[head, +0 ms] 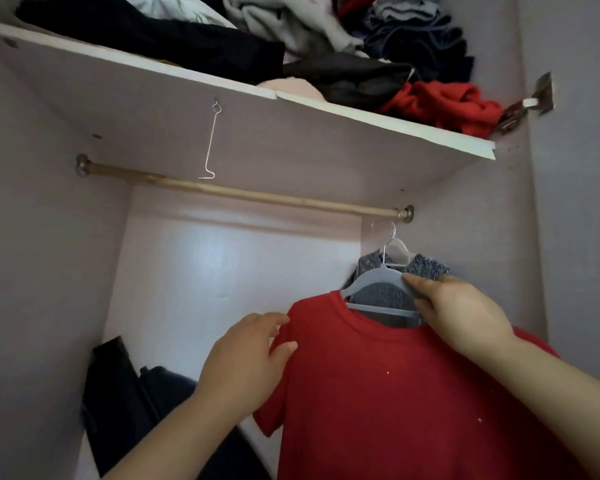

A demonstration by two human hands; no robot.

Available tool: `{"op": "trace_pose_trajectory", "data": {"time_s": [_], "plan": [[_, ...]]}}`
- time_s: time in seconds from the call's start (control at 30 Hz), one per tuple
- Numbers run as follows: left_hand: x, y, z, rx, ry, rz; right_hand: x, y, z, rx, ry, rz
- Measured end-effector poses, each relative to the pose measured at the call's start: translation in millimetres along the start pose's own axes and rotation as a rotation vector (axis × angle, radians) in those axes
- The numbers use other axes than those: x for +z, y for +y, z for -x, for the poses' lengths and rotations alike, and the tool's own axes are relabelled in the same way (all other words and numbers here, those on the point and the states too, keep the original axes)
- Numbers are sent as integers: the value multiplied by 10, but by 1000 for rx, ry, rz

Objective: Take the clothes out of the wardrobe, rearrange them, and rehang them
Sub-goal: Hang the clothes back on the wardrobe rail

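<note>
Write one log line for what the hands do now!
right hand: grips hanger | left hand: pinches red T-shirt shoulder | grey garment: behind

The single head view looks close into the wardrobe [49, 271], seemingly tilted upward toward the rail [243, 195] and shelf [326, 143].

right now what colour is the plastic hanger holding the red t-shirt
Pale blue-grey plastic hanger inside the red t-shirt, clearest in the head view.

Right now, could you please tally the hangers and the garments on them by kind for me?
Hangers: 2 (blue-grey hanger, white hanger)
Garments on hangers: 2 (red T-shirt, grey patterned garment)
Total: 4
</note>
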State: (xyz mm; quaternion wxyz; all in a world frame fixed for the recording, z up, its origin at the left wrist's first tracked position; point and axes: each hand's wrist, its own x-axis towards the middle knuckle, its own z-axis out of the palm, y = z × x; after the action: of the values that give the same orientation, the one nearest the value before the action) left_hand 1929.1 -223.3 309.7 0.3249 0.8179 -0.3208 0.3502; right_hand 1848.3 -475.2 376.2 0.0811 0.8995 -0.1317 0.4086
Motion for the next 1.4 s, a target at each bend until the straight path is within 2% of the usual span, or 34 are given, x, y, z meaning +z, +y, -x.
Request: {"op": "trace_pose_trajectory", "data": {"time_s": [0.3, 0.6, 0.87, 1.0, 1.1, 1.2, 1.4], "plan": [[759, -187, -1192, 46, 44, -44, 572, 438, -1654, 65, 115, -1], [1225, -452, -1614, 82, 65, -85, 1100, 394, -2317, 103, 86, 4], [1374, -569, -1641, 58, 30, -116, 1321, 308, -2176, 85, 157, 115], [1328, -556, -1510, 23, -19, -121, 1380, 245, -1990, 49, 147, 252], [1238, -559, -1336, -14, -68, -128, 1416, 203, -1669, -1, 109, 248], [1128, -553, -1050, -69, -105, -111, 1432, 129, -1150, -46, 24, 144], [991, -427, -58, -131, -253, -113, 1428, -70, 453, -47, -263, -76]]}}
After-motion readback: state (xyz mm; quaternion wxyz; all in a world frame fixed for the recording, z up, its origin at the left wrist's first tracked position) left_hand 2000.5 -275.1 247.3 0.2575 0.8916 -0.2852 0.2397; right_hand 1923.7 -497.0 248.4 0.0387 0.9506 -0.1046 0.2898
